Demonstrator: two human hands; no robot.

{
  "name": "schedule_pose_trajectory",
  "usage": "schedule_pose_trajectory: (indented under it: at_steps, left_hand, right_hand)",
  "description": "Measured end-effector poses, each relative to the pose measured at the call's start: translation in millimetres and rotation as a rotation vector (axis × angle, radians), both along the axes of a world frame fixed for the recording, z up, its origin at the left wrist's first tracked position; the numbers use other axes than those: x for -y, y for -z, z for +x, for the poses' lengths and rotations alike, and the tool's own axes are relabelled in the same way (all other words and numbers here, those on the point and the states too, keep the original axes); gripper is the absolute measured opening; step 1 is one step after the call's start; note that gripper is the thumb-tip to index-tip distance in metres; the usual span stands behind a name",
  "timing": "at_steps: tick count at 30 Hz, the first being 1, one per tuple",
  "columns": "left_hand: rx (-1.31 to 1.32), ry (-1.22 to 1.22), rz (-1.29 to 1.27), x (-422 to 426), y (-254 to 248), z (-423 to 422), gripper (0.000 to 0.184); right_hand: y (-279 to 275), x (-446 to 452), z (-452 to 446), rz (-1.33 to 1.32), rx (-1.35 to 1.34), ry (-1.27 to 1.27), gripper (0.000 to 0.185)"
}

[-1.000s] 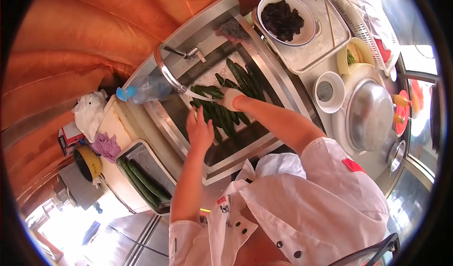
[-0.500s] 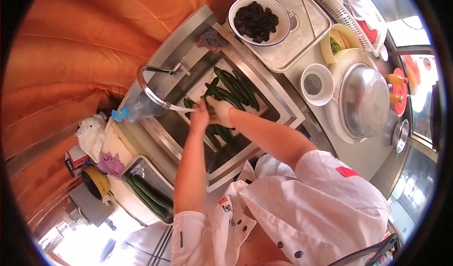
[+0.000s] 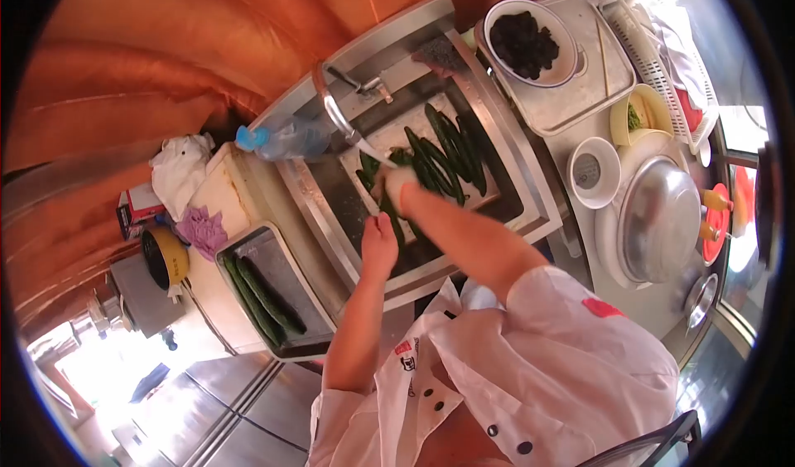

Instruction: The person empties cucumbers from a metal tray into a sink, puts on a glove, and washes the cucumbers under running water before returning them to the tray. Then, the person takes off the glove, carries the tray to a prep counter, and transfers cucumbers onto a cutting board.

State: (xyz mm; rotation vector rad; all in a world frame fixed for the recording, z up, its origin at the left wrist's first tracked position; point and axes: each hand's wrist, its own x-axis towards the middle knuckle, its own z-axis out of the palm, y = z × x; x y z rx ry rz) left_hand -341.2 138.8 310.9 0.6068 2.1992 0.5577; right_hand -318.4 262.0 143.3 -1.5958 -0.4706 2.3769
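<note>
Water runs from the curved faucet [image 3: 333,113] into the metal sink [image 3: 538,219], where several dark green cucumbers [image 3: 451,148] lie on a pale board. My right hand [image 3: 399,187], in a pale glove and slightly blurred, is closed near the end of the stream, over the cucumbers. What it grips is hidden. Just below it, my left hand [image 3: 379,239] is bare, its fingers curled beside a dark green cucumber; whether they hold it is unclear. Two more cucumbers [image 3: 263,300] lie in a metal tray [image 3: 319,322] left of the sink.
A blue-capped plastic bottle [image 3: 294,138] lies at the sink's left edge, near a purple cloth [image 3: 201,230]. On the right are a bowl of dark food [image 3: 566,69] on a tray [image 3: 571,107], a white bowl [image 3: 595,173], a metal basin [image 3: 662,219] and a white basket [image 3: 650,74].
The view has shifted. My hands, together under the stream half a second ago, now sit slightly apart, the left one lower. The cucumbers in the sink lie differently from one second ago.
</note>
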Motion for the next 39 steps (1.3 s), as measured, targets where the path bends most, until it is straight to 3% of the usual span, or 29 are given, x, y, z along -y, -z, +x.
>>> schedule_pose_trajectory:
  at_steps: [2, 4, 7, 9, 10, 12, 13, 17, 19, 21, 23, 24, 26, 30, 33, 35, 37, 38, 39]
  left_hand:
    - [0.026, 0.125, 0.031, 39.6, 10.8, 5.7, 0.050]
    - [0.036, 0.111, 0.055, 47.3, 17.8, 7.0, 0.049]
    - [-0.153, 0.067, 0.254, 29.1, 38.1, -3.3, 0.046]
    - [0.225, -0.166, 0.099, 21.1, 32.8, -13.1, 0.049]
    - [0.228, -0.165, 0.101, 25.2, 28.8, -10.1, 0.049]
    - [0.347, -0.182, 0.131, 53.3, 16.7, 1.6, 0.048]
    - [0.348, -0.176, 0.132, 63.2, 16.3, 3.1, 0.048]
    - [0.335, -0.104, 0.268, 92.3, 25.7, 6.7, 0.044]
    - [0.331, -0.121, 0.327, 96.8, 26.1, 4.4, 0.043]
    - [0.397, -0.322, 0.236, 101.1, 22.4, -2.1, 0.043]
    - [0.349, -0.276, 0.244, 109.2, 31.1, -9.3, 0.043]
    - [0.302, -0.232, 0.252, 112.7, 34.0, -12.1, 0.043]
    - [0.209, -0.114, 0.255, 116.4, 30.2, -15.7, 0.042]
    - [-0.100, 0.155, 0.213, 119.4, 9.5, -12.5, 0.037]
    - [-0.257, 0.217, 0.189, 117.8, -15.1, -12.1, 0.035]
    - [-0.271, 0.226, 0.210, 120.9, -36.2, -17.8, 0.035]
    - [-0.295, 0.227, 0.223, 129.7, -61.3, -26.6, 0.036]
    - [-0.296, 0.177, 0.233, 136.0, -74.9, -32.4, 0.036]
    - [-0.300, 0.123, 0.236, 144.3, -86.4, -39.0, 0.037]
  right_hand:
    - [14.7, -43.6, 24.3, -0.290, -0.052, 0.128, 0.038]
    - [0.8, -38.5, 28.5, 0.101, 0.019, -0.290, 0.043]
    - [-36.1, 33.0, -5.4, 0.107, -0.007, 0.036, 0.045]
    - [-61.7, 29.3, -1.2, -0.008, -0.107, 0.219, 0.031]
    - [-66.7, 21.4, 6.5, -0.052, -0.219, 0.378, 0.028]
    - [-14.2, -11.7, 18.2, 0.021, -0.220, 0.440, 0.027]
    - [-52.6, -25.8, 25.5, -0.017, -0.090, 0.277, 0.027]
    - [-26.2, -26.6, 22.2, 0.040, 0.074, 0.016, 0.034]
    - [-88.9, -23.4, 30.6, -0.272, -0.318, 0.363, 0.038]
    - [-115.2, -17.6, 30.1, -0.346, -0.446, 0.368, 0.039]
    - [-146.2, -12.9, 35.7, -0.461, -0.603, 0.402, 0.035]
    - [-140.5, -11.8, 33.7, -0.459, -0.602, 0.402, 0.035]
    - [-115.0, -7.4, 26.6, -0.409, -0.356, 0.404, 0.033]
    - [-93.5, -8.7, 34.6, -0.383, -0.377, 0.318, 0.035]
    - [-104.6, -11.0, 40.7, -0.473, -0.469, 0.290, 0.034]
    - [-104.1, -8.8, 50.8, -0.361, -0.358, 0.292, 0.038]
    - [-21.9, -13.0, 79.5, -0.397, -0.376, 0.255, 0.032]
    - [14.4, -20.3, 91.9, -0.428, -0.394, 0.226, 0.062]
    - [28.3, -25.6, 99.8, -0.245, -0.033, -0.051, 0.069]
